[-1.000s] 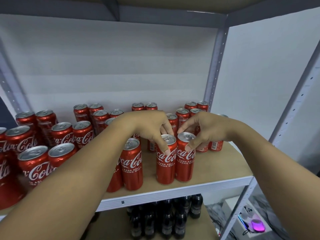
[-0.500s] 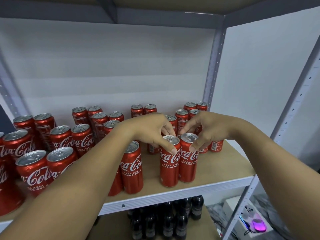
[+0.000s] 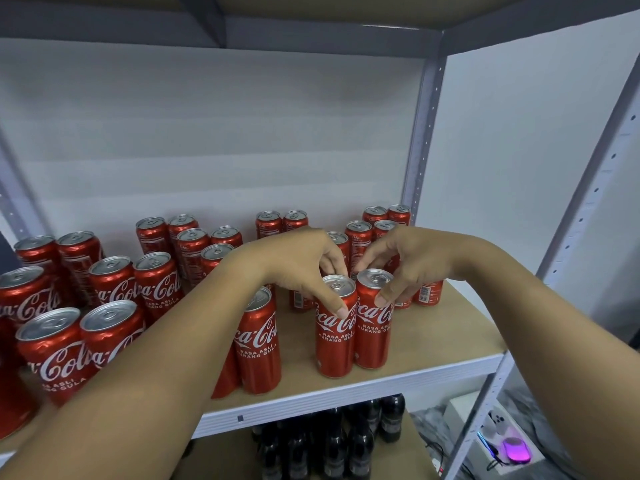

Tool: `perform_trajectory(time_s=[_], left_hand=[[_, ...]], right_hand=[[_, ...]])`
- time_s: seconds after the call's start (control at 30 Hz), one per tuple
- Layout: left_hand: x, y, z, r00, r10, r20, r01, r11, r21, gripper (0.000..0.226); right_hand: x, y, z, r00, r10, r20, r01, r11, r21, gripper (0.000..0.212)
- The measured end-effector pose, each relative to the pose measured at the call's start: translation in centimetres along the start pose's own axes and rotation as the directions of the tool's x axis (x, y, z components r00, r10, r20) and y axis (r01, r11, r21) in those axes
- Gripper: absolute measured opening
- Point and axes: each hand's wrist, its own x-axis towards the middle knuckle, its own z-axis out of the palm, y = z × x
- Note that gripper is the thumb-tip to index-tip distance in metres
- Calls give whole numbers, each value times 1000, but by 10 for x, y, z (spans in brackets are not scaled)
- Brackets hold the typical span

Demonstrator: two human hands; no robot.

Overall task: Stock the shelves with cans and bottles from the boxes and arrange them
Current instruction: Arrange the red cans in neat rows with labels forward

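Observation:
Two tall red cola cans stand side by side near the front edge of the wooden shelf (image 3: 446, 327). My left hand (image 3: 301, 268) grips the top rim of the left can (image 3: 334, 337) with thumb in front and fingers behind. The right can (image 3: 373, 330) is held the same way at its rim by my right hand (image 3: 405, 261). Both cans touch each other and rest upright on the board. Another red can (image 3: 258, 344) stands just left of them, partly behind my left forearm.
Several more red cans stand in pairs across the shelf's left and back (image 3: 156, 289). Dark bottles (image 3: 332, 441) fill the shelf below. A grey upright post (image 3: 420, 140) stands at the back right. A glowing pink mouse (image 3: 516, 450) lies on a low surface at bottom right.
Both hands have kept their hold on the two front cans, which have shifted slightly right and back along the shelf.

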Motion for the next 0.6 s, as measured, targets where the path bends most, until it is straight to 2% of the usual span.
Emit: perform_trajectory(time_s=[0.17,0.27,0.33,0.47,0.6], left_hand=[[4,4,-6,997,-34,72,28,997,74,51],[11,7,-12,988,-71,138,64,997,50,67],[20,9,-15,990,-69,120,69,998,5,72],[41,19,-18,997,-48,60,55,991,-119,61],[72,25,-21,996,-5,-87,12,997,82,34]], right_hand=[[1,-2,-1,1000,-1,4,1,999,-48,61],[-2,-1,-3,1000,-13,6,14,996,-84,65],[-7,0,-8,1000,-12,-5,12,995,-98,65],[-16,11,-27,998,10,-55,-19,988,-153,59],[-20,27,-52,962,38,-272,-115,955,-275,47]])
